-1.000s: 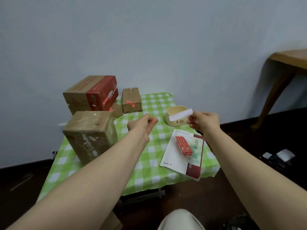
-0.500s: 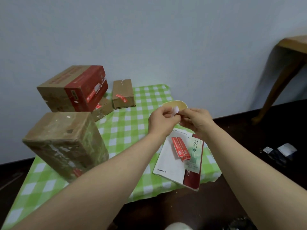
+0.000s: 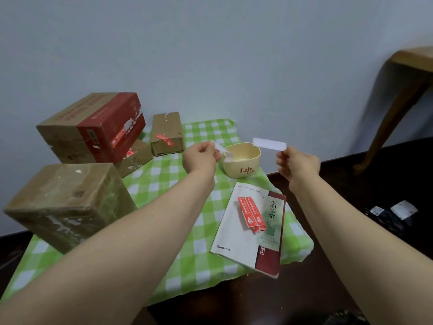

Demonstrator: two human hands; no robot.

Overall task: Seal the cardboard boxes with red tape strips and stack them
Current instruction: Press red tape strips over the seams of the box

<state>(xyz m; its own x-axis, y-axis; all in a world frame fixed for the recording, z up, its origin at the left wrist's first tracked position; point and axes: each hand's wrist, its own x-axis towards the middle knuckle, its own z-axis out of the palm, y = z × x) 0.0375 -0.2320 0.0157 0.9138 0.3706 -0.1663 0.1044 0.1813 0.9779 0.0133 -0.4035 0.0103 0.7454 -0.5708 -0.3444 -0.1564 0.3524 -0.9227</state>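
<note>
Left of the bowl (image 3: 241, 164), the left hand (image 3: 200, 158) shows only its back, so its fingertips are hidden. The curled sliver (image 3: 220, 150) it pinches is blurred. Right of the bowl, the right hand (image 3: 296, 165) pinches a pale strip (image 3: 269, 144), smeared, with no print legible. Far left of the bowl, a flat box (image 3: 136, 158) lies mostly hidden beneath the red-printed box (image 3: 98, 127). Nearer than the bowl, the print on the red tape strips (image 3: 251, 214) is too small to read. Far right of the bowl, wooden furniture (image 3: 407, 90) is blurred and cut by the edge, and small things (image 3: 396, 211) on the floor (image 3: 351, 184) are unidentifiable.
</note>
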